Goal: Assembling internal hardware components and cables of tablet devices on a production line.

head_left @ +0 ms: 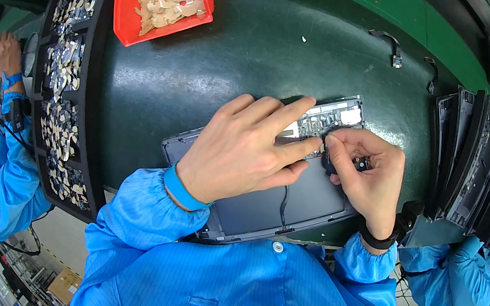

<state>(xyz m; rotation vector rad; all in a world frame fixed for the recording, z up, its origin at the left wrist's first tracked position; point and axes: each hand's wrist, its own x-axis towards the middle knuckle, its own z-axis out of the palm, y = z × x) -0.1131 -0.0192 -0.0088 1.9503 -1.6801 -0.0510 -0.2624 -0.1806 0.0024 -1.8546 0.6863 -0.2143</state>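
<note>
A dark grey device casing, like an opened laptop or tablet, lies in front of me on the green table. Electronic parts show along its far side, and a thin black cable runs over its near part. My left hand rests across the casing, fingers stretched toward the electronics, holding nothing visible. Thumb and index finger of my right hand pinch together at the edge of the electronics. A small black part shows within that hand; the fingers partly hide it.
A red bin of tan pieces stands at the far left, beside a black compartment tray filled with small parts. Dark casings stand in a row at right. Two short cables lie far right. Co-workers' blue sleeves flank me.
</note>
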